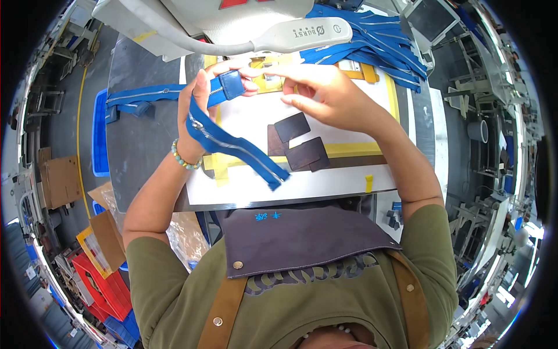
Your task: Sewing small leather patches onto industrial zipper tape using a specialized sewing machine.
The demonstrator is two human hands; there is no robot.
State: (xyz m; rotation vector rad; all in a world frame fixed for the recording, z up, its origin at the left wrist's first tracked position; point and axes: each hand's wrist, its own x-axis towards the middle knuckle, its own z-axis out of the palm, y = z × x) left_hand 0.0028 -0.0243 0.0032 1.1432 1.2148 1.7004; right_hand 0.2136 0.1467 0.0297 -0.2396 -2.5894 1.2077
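My left hand (200, 99) grips a blue zipper (235, 146) with metal teeth, fingers curled round it. A square blue leather-like tab (232, 85) sits on the zipper at my left fingertips. One loose end of the zipper hangs from my left wrist toward the table's near edge. More blue zipper tape stretches out to the left, beyond my hand. My right hand (334, 96) reaches in from the right, its index finger stretched toward the tab and its thumb apart from it. Whether that fingertip touches the tab is hard to see.
Several dark flat pieces (305, 154) lie on the white work surface (244, 183), which has yellow tape. A pile of blue zippers (378, 41) is at the far right. A white lamp (302, 36) hangs over the far side, before a white machine. A blue bin (100, 136) stands left.
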